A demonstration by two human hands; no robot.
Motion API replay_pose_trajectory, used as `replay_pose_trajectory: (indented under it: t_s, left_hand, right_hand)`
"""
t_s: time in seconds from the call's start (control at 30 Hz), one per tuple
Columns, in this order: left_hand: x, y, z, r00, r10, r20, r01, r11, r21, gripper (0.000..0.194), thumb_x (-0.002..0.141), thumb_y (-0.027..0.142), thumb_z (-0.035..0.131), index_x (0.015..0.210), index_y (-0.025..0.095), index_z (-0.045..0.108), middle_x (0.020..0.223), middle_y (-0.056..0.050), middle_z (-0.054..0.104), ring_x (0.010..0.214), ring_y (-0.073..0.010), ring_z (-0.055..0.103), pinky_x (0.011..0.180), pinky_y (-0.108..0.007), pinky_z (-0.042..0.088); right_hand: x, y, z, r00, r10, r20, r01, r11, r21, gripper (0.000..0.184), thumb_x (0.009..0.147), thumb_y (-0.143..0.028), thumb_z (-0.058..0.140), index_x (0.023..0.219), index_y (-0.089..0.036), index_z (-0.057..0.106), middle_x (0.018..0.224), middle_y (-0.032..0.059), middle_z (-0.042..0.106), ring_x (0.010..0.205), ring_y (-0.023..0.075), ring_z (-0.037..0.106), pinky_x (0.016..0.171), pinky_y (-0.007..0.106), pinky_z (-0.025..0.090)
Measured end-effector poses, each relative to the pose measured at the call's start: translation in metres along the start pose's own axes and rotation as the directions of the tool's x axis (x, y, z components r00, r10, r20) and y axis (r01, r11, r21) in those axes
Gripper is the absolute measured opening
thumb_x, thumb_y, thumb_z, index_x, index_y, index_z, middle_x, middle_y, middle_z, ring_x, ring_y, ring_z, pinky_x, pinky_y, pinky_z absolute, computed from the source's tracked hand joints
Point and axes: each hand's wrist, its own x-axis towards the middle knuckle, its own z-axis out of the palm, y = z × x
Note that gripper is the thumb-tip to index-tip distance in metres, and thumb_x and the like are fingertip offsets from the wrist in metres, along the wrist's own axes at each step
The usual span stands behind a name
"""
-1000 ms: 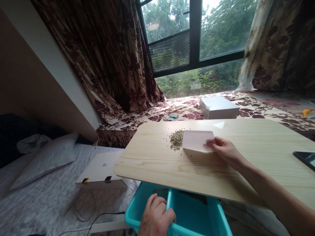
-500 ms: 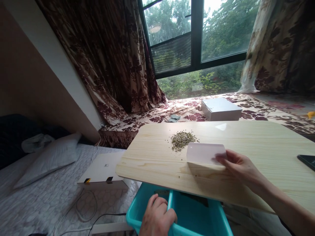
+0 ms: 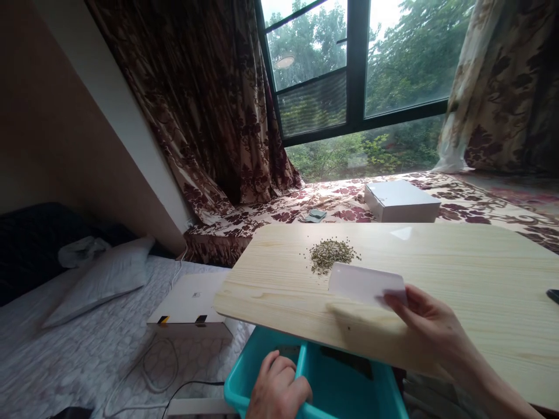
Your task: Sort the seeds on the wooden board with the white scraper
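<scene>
My right hand (image 3: 430, 320) pinches the right end of a flat, translucent white plastic scraper (image 3: 364, 283), which is tilted over the wooden tabletop (image 3: 471, 273). Just beyond the scraper's far left corner lies a loose pile of small green beans (image 3: 331, 255), with stray ones around it. A teal two-compartment bin (image 3: 349, 387) sits below the table's near edge, partly under it. My left hand (image 3: 279, 387) is closed over the bin, its thumb by the central divider; the front rim is hidden behind it.
A white box (image 3: 402, 201) rests on the floral window seat behind the table, near a small folded grey-green cloth (image 3: 315, 216). To the left, another white box (image 3: 190, 299) and loose cables (image 3: 161, 372) lie on the bed. A dark object (image 3: 552, 295) is at the table's right.
The scraper has tilted and come slightly nearer with my right hand. A stray bean near the table's front edge no longer shows. My left hand stays at the bin; the view has shifted slightly.
</scene>
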Motion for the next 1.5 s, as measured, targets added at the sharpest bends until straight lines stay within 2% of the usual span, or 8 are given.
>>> replay_pose_trajectory:
  t_s: [0.17,0.37,0.63,0.83,0.93,1.17,1.33,1.5]
  left_hand:
    - [-0.015,-0.013,-0.014,0.997,-0.080,0.023,0.078,0.994,0.075,0.033,0.071,0.048,0.073,0.073,0.022,0.052,0.066,0.003,0.053,0.077,-0.0209,0.059,0.089,-0.046,0.047]
    - [-0.009,-0.009,-0.028,0.994,-0.102,0.024,0.103,0.995,-0.009,0.045,0.053,0.036,0.088,0.072,0.022,0.049,0.069,0.005,0.056,0.076,-0.0207,0.060,0.084,-0.043,0.049]
    - [-0.004,0.006,-0.003,0.975,-0.197,-0.101,0.188,0.978,-0.091,0.053,0.037,0.033,0.090,0.066,0.022,0.046,0.066,0.005,0.048,0.077,-0.0220,0.054,0.086,-0.048,0.044]
    - [0.013,0.014,-0.028,0.995,-0.096,0.038,0.099,0.992,-0.078,0.051,0.046,0.034,0.092,0.069,0.020,0.049,0.069,0.003,0.054,0.076,-0.0205,0.055,0.074,-0.039,0.047]
    - [0.014,0.015,-0.027,0.995,-0.094,0.041,0.097,0.992,-0.077,0.049,0.047,0.034,0.091,0.069,0.020,0.050,0.069,0.003,0.055,0.076,-0.0206,0.055,0.078,-0.041,0.047]
    - [0.002,0.008,0.003,0.977,-0.194,-0.090,0.181,0.974,-0.135,0.054,0.038,0.041,0.089,0.065,0.022,0.048,0.066,0.005,0.046,0.076,-0.0208,0.053,0.090,-0.050,0.040]
    - [0.001,0.006,0.005,0.978,-0.194,-0.082,0.180,0.972,-0.154,0.052,0.041,0.043,0.088,0.066,0.022,0.047,0.067,0.005,0.046,0.077,-0.0204,0.052,0.092,-0.049,0.038]
    - [0.000,0.006,0.004,0.978,-0.197,-0.064,0.185,0.970,-0.161,0.054,0.040,0.040,0.089,0.067,0.022,0.046,0.067,0.006,0.043,0.078,-0.0198,0.052,0.093,-0.047,0.037]
  right_hand:
    - [0.015,-0.004,0.013,1.000,0.022,-0.017,-0.022,0.999,-0.032,0.041,0.057,-0.061,0.075,0.073,-0.023,0.073,0.078,0.0066,0.078,0.076,0.0268,0.071,0.066,0.032,0.058]
    - [-0.005,0.002,0.022,0.995,0.042,0.090,-0.035,0.997,-0.074,0.038,0.059,-0.058,0.074,0.074,-0.023,0.074,0.075,0.0065,0.078,0.073,0.0263,0.072,0.064,0.031,0.059]
    - [-0.024,0.010,-0.026,0.994,0.040,-0.097,-0.062,0.970,-0.236,0.031,0.058,-0.061,0.070,0.075,-0.035,0.076,0.083,0.0041,0.079,0.080,0.0355,0.073,0.066,0.043,0.061]
    - [-0.044,0.010,-0.036,0.993,0.104,-0.052,-0.113,0.966,-0.233,0.030,0.055,-0.060,0.071,0.074,-0.038,0.077,0.084,0.0037,0.079,0.080,0.0376,0.072,0.069,0.048,0.061]
    - [-0.035,0.006,-0.028,0.993,0.105,-0.058,-0.112,0.981,-0.156,0.036,0.054,-0.060,0.074,0.079,-0.034,0.077,0.088,0.0057,0.079,0.083,0.0361,0.072,0.073,0.046,0.060]
    - [0.010,0.002,-0.001,0.999,0.025,-0.037,-0.026,0.999,-0.022,0.040,0.058,-0.058,0.077,0.081,-0.025,0.073,0.086,0.0065,0.078,0.087,0.0286,0.072,0.079,0.036,0.058]
    - [0.026,-0.005,0.018,0.998,-0.048,0.034,0.048,0.999,-0.010,0.038,0.064,-0.056,0.074,0.080,-0.021,0.071,0.084,0.0073,0.078,0.084,0.0265,0.072,0.078,0.035,0.057]
    - [0.037,-0.010,0.019,0.996,-0.086,-0.007,0.085,0.994,-0.064,0.031,0.066,-0.050,0.071,0.078,-0.021,0.070,0.080,0.0072,0.077,0.081,0.0268,0.071,0.076,0.037,0.056]
